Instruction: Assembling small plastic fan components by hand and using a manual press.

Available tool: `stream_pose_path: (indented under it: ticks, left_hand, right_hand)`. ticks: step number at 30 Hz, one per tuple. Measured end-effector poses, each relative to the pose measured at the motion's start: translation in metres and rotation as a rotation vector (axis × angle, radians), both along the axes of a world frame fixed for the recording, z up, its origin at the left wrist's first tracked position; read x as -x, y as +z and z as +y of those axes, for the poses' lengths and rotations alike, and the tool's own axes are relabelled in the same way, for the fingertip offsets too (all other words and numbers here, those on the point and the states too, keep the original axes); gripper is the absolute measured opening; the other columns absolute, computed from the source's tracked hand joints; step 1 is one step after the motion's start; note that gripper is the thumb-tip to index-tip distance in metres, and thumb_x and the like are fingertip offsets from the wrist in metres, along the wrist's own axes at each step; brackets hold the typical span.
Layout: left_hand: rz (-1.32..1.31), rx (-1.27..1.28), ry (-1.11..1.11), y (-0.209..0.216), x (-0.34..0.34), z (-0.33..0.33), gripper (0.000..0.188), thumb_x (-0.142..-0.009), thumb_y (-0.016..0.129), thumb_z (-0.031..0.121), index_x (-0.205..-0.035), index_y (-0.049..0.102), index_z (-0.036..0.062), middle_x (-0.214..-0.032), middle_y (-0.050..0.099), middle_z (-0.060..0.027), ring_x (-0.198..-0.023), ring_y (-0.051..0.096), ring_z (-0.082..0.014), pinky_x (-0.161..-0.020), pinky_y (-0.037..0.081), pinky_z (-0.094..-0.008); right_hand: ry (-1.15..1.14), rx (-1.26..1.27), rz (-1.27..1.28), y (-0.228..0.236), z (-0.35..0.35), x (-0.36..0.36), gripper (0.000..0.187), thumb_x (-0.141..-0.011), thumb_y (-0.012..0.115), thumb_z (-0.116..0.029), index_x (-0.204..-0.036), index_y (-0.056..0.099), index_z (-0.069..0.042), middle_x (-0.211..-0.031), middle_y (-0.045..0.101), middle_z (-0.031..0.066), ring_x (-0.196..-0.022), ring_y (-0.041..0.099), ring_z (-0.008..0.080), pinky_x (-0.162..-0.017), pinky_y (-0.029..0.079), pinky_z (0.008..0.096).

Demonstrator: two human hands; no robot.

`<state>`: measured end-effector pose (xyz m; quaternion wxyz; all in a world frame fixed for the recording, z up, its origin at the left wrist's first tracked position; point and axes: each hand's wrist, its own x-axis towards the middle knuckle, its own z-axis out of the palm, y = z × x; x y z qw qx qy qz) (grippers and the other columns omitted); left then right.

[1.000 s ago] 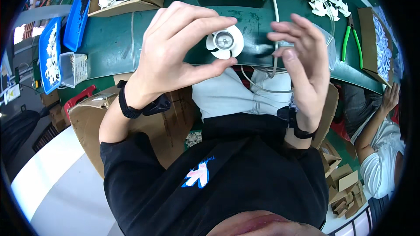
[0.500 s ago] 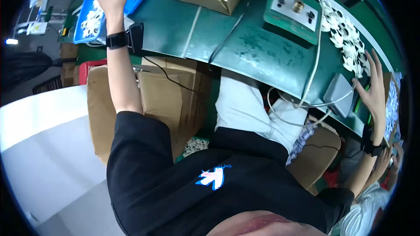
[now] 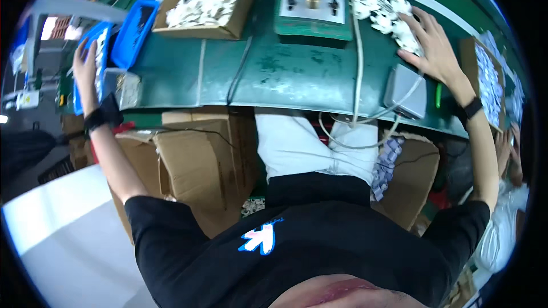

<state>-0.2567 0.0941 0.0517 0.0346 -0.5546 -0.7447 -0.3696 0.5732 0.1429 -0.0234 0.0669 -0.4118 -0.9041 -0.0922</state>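
The person is sitting at a green workbench point(image 3: 274, 74) with both arms spread wide.

The right hand point(image 3: 428, 45) is reaching out to a heap of small white plastic parts point(image 3: 379, 8) lying on the far right of the bench. The parts are round and flat, a bit like little white flowers, with darker middles. The fingers are spread out and are resting flat on top of the heap, not closed around any one part.

The left hand point(image 3: 85, 65) is reaching far to the left, to a blue plastic tray point(image 3: 100, 40) with more white parts in it. The fingers are loose and open over the tray's edge, and I cannot tell if they are pinching anything.

A second blue tray point(image 3: 134, 31) is sitting just beside the first one. A cardboard box point(image 3: 208, 3) full of the same white parts is standing at the back of the bench. Next to it is a green metal box with a brass knob point(image 3: 313, 8). A small grey box point(image 3: 406, 91) with white cables point(image 3: 357, 80) is lying near the right hand.
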Motion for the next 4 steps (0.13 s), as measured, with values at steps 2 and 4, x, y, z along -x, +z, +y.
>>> stream_pose_path:
  ticks: [2,4]
  left_hand:
    - [-0.128,-0.012,-0.215,0.036,-0.089,-0.028,0.042,-0.102,0.072,0.023,-0.139,0.066,0.0029,-0.132,0.070,-0.0126,-0.120,0.066,-0.0190,-0.101,0.052,-0.0300]
    - [-0.060,-0.049,-0.350,0.045,-0.150,-0.031,0.042,-0.103,0.071,0.020,-0.141,0.065,0.0039,-0.135,0.069,-0.0123,-0.126,0.064,-0.0204,-0.104,0.051,-0.0318]
  right_hand:
    - [0.044,-0.016,0.066,-0.002,0.007,0.012,0.070,-0.090,0.069,-0.055,-0.145,0.057,-0.014,-0.149,0.050,0.0209,-0.132,0.051,0.0404,-0.111,0.043,0.0494]
    - [0.065,-0.025,0.105,-0.007,0.010,0.015,0.070,-0.089,0.071,-0.054,-0.144,0.058,-0.014,-0.149,0.050,0.0200,-0.131,0.051,0.0404,-0.110,0.044,0.0492]
